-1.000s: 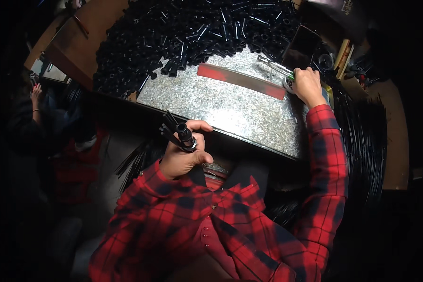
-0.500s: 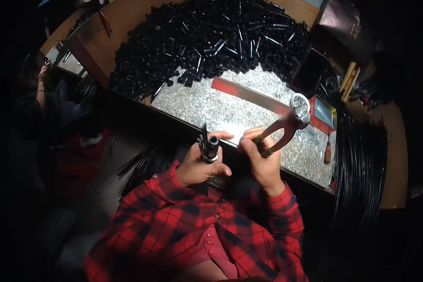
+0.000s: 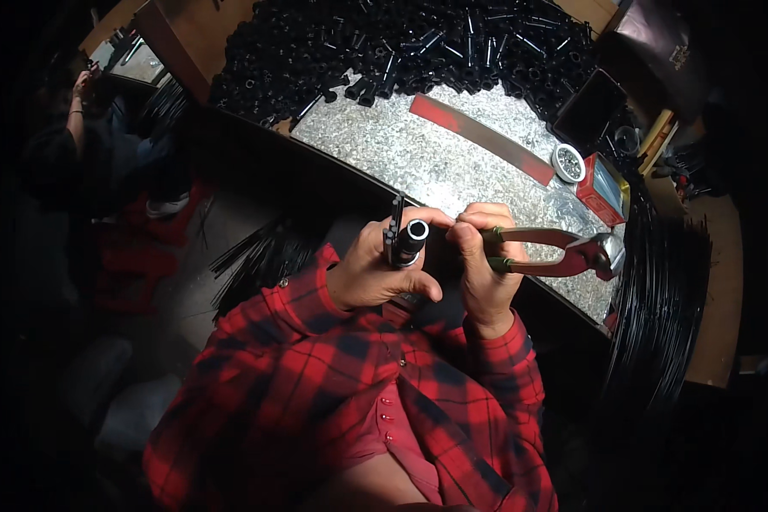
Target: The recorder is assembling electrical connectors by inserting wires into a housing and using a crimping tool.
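My left hand [image 3: 374, 271] grips a short black tube [image 3: 411, 239] with a pale open end, together with a thin black rod standing up beside it. My right hand [image 3: 485, 256] is closed on the handles of red pincers [image 3: 563, 253], whose jaws point right over the metal table edge. Both hands are close together in front of my chest, just at the near edge of the galvanised metal tabletop [image 3: 452, 171]. My sleeves are red and black plaid.
A big heap of black tubes [image 3: 384, 43] covers the far tabletop. A red flat bar [image 3: 478, 136], a small round tin [image 3: 567, 162] and a red box [image 3: 602, 189] lie on the right. Bundled black rods [image 3: 657, 299] hang at right. Another person [image 3: 94, 136] sits far left.
My right hand has drawn the pincers back from the table's right side to meet my left hand. The pincers turned so their jaws point right. The left hand rose slightly.
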The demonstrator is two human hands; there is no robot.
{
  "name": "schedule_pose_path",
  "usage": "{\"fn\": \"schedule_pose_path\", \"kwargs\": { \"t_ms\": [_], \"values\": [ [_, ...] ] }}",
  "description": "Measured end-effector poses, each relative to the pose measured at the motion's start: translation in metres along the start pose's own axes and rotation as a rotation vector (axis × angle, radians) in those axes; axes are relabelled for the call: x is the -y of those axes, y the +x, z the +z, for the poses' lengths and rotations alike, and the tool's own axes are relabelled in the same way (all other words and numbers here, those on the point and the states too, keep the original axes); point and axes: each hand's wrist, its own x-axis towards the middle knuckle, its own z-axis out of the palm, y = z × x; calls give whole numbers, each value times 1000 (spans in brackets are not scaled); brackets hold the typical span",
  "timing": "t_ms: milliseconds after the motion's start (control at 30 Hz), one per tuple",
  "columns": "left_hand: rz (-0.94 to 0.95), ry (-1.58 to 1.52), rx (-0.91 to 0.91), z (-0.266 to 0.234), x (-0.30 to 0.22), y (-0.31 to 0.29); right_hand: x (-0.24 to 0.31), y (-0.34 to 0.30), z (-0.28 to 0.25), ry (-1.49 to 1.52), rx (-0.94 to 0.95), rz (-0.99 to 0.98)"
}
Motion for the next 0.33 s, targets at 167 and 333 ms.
{"fn": "schedule_pose_path", "kwargs": {
  "t_ms": [167,333],
  "values": [
    [-36,-68,-65,1,-2,-4,4,-1,1,-62,13,-6],
    [-22,-15,-6,-1,-2,-1,2,-1,0,-109,15,-12]
  ]
}}
